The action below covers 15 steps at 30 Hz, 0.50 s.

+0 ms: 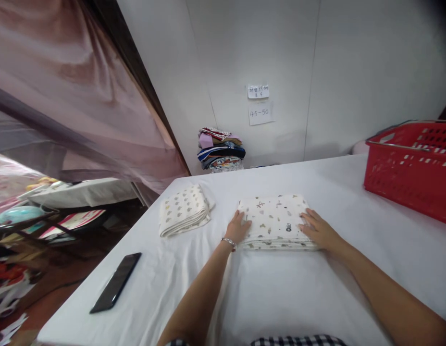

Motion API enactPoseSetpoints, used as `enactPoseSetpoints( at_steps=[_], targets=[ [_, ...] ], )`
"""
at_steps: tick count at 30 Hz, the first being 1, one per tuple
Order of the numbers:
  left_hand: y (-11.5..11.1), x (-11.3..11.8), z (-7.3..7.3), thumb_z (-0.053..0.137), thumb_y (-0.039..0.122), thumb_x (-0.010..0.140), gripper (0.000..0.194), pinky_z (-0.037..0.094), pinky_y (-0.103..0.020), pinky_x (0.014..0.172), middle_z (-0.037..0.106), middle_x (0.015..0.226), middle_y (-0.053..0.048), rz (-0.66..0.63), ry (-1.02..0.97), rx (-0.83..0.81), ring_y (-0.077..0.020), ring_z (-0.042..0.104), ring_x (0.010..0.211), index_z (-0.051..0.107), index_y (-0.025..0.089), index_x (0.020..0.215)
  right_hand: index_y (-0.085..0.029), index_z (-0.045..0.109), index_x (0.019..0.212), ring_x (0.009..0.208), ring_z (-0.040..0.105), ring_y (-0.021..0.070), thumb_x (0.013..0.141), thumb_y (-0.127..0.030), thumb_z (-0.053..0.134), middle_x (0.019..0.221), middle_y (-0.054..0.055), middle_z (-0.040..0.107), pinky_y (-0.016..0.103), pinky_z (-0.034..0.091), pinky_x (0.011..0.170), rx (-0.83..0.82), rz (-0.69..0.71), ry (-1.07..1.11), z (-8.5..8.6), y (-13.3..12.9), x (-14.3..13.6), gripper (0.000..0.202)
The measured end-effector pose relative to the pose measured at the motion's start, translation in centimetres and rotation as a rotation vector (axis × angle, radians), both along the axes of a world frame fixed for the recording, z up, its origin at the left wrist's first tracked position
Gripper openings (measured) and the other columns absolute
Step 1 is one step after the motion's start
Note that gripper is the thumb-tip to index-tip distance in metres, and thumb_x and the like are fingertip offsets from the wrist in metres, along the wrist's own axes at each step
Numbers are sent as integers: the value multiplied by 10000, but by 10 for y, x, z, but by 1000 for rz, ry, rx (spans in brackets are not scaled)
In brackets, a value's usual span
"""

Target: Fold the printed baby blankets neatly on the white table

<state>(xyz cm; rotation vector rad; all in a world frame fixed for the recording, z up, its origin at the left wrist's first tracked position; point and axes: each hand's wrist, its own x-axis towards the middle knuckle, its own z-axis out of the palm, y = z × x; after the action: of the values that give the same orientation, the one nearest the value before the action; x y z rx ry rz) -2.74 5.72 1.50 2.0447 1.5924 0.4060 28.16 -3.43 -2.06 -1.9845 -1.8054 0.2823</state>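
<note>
1. White fabric with little printed motifs, folded into a neat rectangle [275, 221] – it's lying flat on the white-covered table [280, 298], pretty much at 12 o'clock from me.
2. Left hand [238, 227] rests on its 9 o'clock edge, right hand [318, 230] on its 3 – fingers open and loosely spread on both, not clenched.
3. Going round from that rectangle: other folded cloth [185, 210] at 9, black phone [116, 283] between 8 and 9, clothes stack [221, 151] around 11, red basket [410, 175] between 2 and 3.
</note>
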Motion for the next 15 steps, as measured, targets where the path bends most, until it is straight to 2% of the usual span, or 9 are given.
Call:
enactPoseSetpoints(
  at_steps=[4, 8, 11, 15],
  targets=[
    [9, 7, 16, 493, 455, 833, 536, 229, -391, 1108, 254, 1492, -100, 10, 45, 78, -233, 259, 1359, 439, 216, 1309, -172, 440, 1327, 1376, 168, 292, 880, -501, 321, 1482, 103, 270, 444, 251, 1097, 63, -37, -104, 26, 10, -7, 568],
    [22, 31, 28, 438, 515, 847, 586, 168, -465, 1109, 197, 1511, -97, -92, 184, 166, -256, 178, 1383, 394, 212, 1347, -159, 372, 1370, 1386, 132, 278, 882, -480, 342, 1499, 105, 226, 439, 206, 1105, 45, 36, -213, 52, 46, -21, 585],
    [34, 46, 19, 388, 563, 846, 642, 91, -499, 1112, 155, 1522, -86, -130, 282, 171, -266, 104, 1398, 347, 210, 1381, -129, 364, 1365, 1384, 136, 285, 881, -464, 351, 1491, 133, 240, 453, 194, 1098, -41, 23, -267, 53, 76, -23, 589],
    [44, 46, -6, 287, 633, 840, 697, 56, -511, 1111, 146, 1526, -63, -120, 289, 139, -257, 44, 1405, 313, 221, 1402, -136, 384, 1343, 1373, 174, 289, 890, -490, 302, 1480, 129, 270, 484, 225, 1072, -131, -41, -286, 30, 92, -11, 581]
  ],
)
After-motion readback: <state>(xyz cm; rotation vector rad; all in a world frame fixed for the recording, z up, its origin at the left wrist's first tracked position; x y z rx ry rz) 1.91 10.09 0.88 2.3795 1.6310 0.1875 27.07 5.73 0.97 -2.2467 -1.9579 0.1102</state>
